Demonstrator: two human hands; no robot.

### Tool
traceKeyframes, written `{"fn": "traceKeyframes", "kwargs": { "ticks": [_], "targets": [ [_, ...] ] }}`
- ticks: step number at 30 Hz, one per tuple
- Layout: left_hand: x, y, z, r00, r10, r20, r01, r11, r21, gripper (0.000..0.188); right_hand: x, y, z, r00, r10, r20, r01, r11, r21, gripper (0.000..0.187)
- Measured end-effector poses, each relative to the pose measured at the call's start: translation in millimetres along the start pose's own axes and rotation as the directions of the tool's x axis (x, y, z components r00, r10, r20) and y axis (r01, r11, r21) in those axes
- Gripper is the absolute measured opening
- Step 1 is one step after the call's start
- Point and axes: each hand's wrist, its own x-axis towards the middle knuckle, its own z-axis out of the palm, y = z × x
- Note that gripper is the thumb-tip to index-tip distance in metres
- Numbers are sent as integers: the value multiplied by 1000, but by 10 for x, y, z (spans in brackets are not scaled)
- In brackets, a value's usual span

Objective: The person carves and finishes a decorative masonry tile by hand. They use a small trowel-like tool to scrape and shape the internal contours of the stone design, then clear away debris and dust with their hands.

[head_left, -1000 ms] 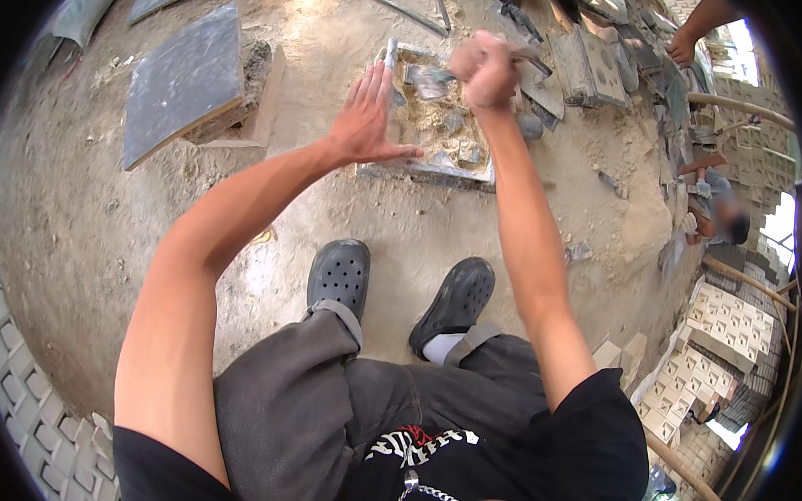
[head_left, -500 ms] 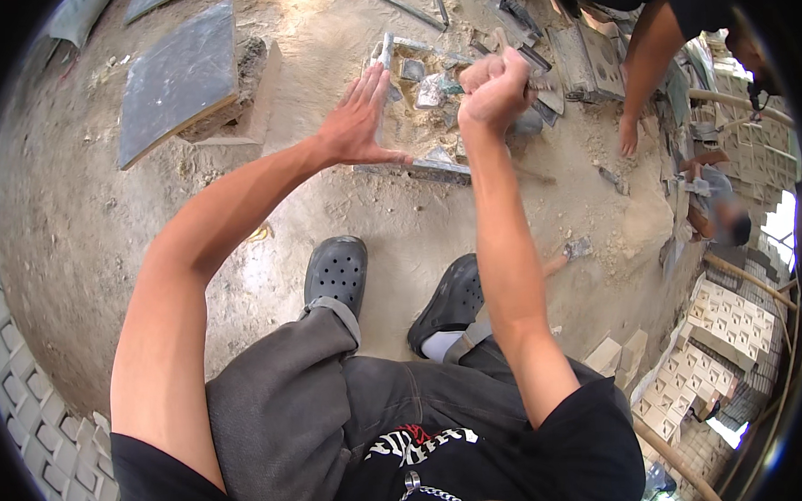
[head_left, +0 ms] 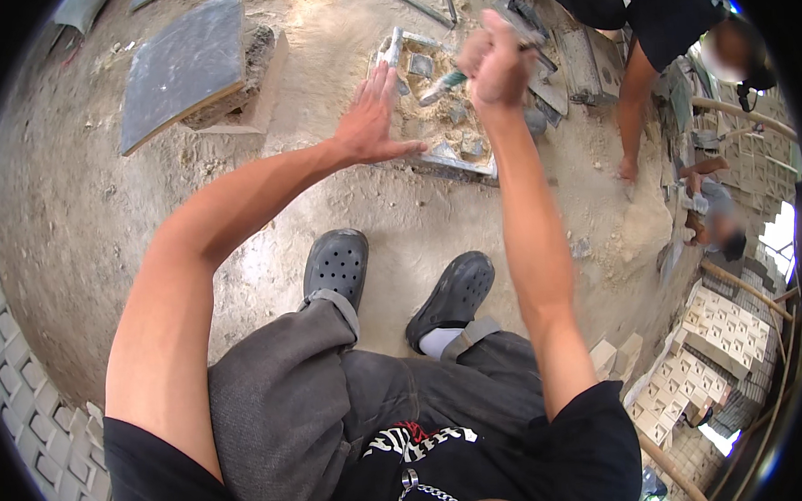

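My left hand [head_left: 373, 122] lies with its fingers stretched out along the left rim of a square mould frame [head_left: 458, 166], the thumb pointing right near the frame's front edge. Inside the frame are sandy dirt and several grey tile pieces [head_left: 420, 65]. My right hand [head_left: 498, 63] is a blurred fist raised over the frame's right side. A small tool with a green handle and a pale end [head_left: 436, 91] reaches from this fist down to the left, over the dirt. Motion blur hides its exact kind.
Dark slabs [head_left: 183, 67] lean on a block at the left. Metal bars [head_left: 413, 4] lie beyond the frame. At the right, a co-worker's hand [head_left: 627, 169] touches the dusty ground, with another person [head_left: 717, 214] farther off. Patterned pale blocks [head_left: 735, 325] are stacked at the lower right.
My right fist has risen slightly and moved away from me. The left hand stays flat by the frame's rim. The co-worker's hand has shifted a little nearer.
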Motion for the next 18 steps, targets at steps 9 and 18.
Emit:
{"fn": "traceKeyframes", "kwargs": {
  "ticks": [9,18],
  "targets": [
    [-6,-51,-17,998,49,-50,-46,997,60,147,-209,62,183,955,-56,-292,51,998,-23,46],
    [-44,1,-36,1000,-20,-18,22,992,127,148,-176,30,181,977,-83,-199,73,996,-57,46]
  ]
}}
